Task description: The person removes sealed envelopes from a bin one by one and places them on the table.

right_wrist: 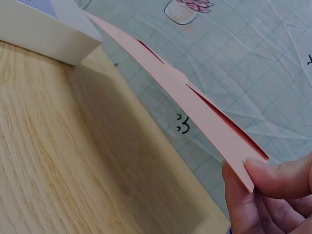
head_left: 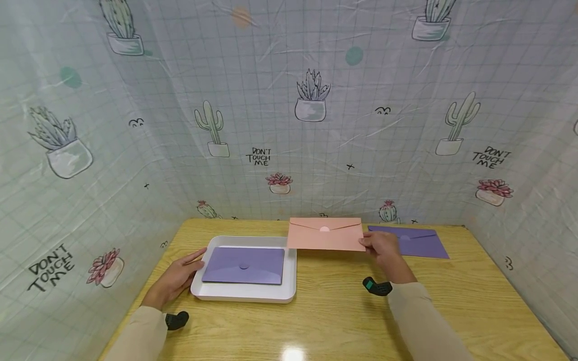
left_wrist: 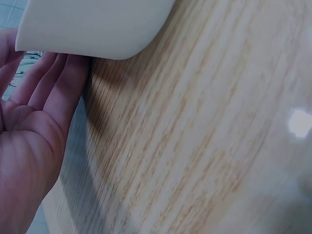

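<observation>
My right hand (head_left: 383,250) pinches a pink envelope (head_left: 326,235) at its right end, thumb on top. In the right wrist view the envelope (right_wrist: 165,83) hangs above the table, flap side up, its far end close to the tray's corner. A white tray (head_left: 244,299) lies on the table at left, holding a purple envelope (head_left: 244,273). My left hand (head_left: 178,276) rests against the tray's left side, fingers mostly straight. In the left wrist view the tray's wall (left_wrist: 92,29) partly hides those fingers. Another purple envelope (head_left: 422,243) lies behind my right hand.
A wooden table (head_left: 334,321) carries everything. Curtains with cactus prints (head_left: 311,150) rise at the back and both sides. Black straps or devices (head_left: 377,287) sit at both wrists.
</observation>
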Tool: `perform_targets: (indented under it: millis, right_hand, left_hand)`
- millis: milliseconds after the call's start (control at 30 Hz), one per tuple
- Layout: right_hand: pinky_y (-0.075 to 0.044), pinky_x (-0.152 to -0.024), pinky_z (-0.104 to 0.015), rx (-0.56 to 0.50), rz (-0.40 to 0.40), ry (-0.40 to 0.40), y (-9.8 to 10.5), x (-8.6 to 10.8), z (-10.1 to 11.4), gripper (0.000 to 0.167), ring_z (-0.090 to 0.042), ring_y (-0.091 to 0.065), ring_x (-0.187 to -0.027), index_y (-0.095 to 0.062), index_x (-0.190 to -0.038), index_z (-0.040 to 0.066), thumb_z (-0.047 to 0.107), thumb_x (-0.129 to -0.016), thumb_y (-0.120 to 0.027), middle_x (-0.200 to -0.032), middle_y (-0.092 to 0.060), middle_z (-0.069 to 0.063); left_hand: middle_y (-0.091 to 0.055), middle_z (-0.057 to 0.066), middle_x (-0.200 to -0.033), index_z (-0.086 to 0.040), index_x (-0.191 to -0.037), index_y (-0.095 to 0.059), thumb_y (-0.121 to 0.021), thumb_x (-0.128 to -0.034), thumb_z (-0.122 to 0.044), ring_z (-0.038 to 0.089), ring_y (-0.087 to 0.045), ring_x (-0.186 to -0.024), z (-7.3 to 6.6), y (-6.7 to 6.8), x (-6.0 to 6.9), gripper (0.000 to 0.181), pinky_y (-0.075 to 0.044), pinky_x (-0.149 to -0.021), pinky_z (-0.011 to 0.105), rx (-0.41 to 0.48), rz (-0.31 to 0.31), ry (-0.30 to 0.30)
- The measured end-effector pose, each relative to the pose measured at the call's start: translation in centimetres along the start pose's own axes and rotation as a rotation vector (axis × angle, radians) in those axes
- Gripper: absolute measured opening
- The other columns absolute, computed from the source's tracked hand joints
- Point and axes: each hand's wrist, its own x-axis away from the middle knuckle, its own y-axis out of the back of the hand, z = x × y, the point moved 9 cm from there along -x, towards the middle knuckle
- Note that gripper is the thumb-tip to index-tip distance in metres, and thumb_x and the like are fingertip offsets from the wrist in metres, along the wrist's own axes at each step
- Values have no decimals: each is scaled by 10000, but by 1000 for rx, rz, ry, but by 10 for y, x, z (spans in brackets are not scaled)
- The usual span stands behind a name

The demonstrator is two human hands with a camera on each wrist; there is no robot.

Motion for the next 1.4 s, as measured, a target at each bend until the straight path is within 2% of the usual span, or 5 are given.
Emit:
perform_targets:
  millis: [233, 533, 900, 1200, 1400]
  right_hand:
    - [-530, -574, -257, -18, -12, 9, 5, -3, 0, 469, -121, -552, -560, -621, -1355, -108, -65, -903, -738, -745, -716, 12]
    - [-541, -586, -273, 13, -20, 26, 13, -5, 4, 446, -123, -554, -562, -636, -1343, -114, -45, -914, -735, -707, -696, 54]
    - [-577, -601, -292, -21, -31, -1, 23, -14, 4, 376, -133, -549, -549, -673, -1283, -89, -59, -912, -728, -713, -699, 38]
    - [-583, -586, -277, -1, -39, 7, 29, -16, 4, 412, -129, -571, -549, -652, -1303, -116, -58, -905, -739, -703, -693, 39]
    - [-562, -567, -263, 4, -42, 2, 33, -17, 3, 370, -125, -586, -559, -679, -1259, -112, -58, -899, -744, -692, -691, 40]
  left_hand:
    - [-113, 233, -1745, -237, -1675, -242, -466, -1126, -256, 445, -256, -1580, 0, 1, -2, 593, -457, -1186, 529, -10, -6, 0]
    - [-116, 222, -1748, -237, -1674, -244, -467, -1126, -266, 432, -250, -1585, 1, 1, -3, 592, -446, -1195, 533, -13, -9, 2]
    - [-129, 208, -1750, -254, -1672, -250, -469, -1125, -274, 419, -261, -1586, 0, 3, -5, 590, -453, -1195, 520, -12, -13, 6]
    - [-126, 200, -1753, -267, -1673, -250, -467, -1125, -274, 413, -255, -1589, 2, 2, -4, 589, -441, -1205, 522, -6, -11, 7]
    - [-155, 207, -1746, -275, -1670, -259, -474, -1123, -280, 408, -306, -1572, 3, 3, -4, 588, -500, -1160, 473, -14, -22, 6]
